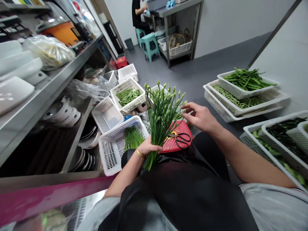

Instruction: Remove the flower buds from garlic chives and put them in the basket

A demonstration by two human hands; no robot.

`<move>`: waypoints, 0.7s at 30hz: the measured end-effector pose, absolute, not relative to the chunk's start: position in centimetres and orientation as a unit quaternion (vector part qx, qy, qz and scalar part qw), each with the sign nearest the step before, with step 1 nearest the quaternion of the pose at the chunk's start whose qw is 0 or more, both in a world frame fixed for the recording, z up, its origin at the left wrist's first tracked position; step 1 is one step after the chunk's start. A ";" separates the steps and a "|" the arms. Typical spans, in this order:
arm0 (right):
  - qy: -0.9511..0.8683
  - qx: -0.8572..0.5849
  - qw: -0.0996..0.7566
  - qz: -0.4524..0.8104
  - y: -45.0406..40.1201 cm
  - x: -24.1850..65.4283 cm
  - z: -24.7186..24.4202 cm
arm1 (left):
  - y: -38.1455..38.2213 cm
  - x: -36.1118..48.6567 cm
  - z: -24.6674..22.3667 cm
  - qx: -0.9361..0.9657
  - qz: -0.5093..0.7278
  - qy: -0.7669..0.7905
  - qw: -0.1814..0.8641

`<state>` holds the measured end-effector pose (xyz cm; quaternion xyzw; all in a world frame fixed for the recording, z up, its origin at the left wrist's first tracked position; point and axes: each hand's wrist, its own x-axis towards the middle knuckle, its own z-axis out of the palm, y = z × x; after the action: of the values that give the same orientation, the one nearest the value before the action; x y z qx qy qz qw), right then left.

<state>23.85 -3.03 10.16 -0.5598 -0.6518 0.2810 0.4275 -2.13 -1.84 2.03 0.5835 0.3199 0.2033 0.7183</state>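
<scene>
Because the bunch of budded green stems (160, 115) is long & spreads at the top, the left hand (150, 146) clamps it low, approx. upright in front of the black apron (178, 189), prob. so the heads fan out free. The right hand (201, 117) is apart from the left, fingers half-curled by the bunch's right edge; can't tell if they pinch a bud. Just right of the stems, scissors (176, 138) lie on a red surface (169, 147), presumably for quick reach. Near left, a white basket (110, 160) holds more thin stems (132, 138), handy to the left arm. Far right, green veg (249, 80) sits in stacked trays (231, 89), prob. to save floor space. Far off, another person (136, 17) is by a metal table (181, 9).
</scene>
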 end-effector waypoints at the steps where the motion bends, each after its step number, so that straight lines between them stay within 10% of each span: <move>1: -0.645 -0.565 0.466 0.217 -3.8 23.6 10.5 | -1.9 -2.1 2.1 0.585 0.212 0.321 0.714; 6: -0.613 -0.554 0.555 0.094 -7.2 22.6 11.0 | -2.0 -2.1 1.7 0.586 0.234 0.335 0.700; 15: -0.456 -0.519 0.484 0.537 -5.5 21.4 6.0 | -2.1 -2.1 1.4 0.587 0.228 0.333 0.702; 21: -0.483 -0.465 0.497 0.551 -5.0 19.8 5.8 | -2.1 -2.1 1.5 0.611 0.210 0.323 0.692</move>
<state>19.79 -5.04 5.79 -0.4650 -0.4830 0.5510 0.4968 -2.13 -2.06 1.47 0.6106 0.3231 0.2097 0.6920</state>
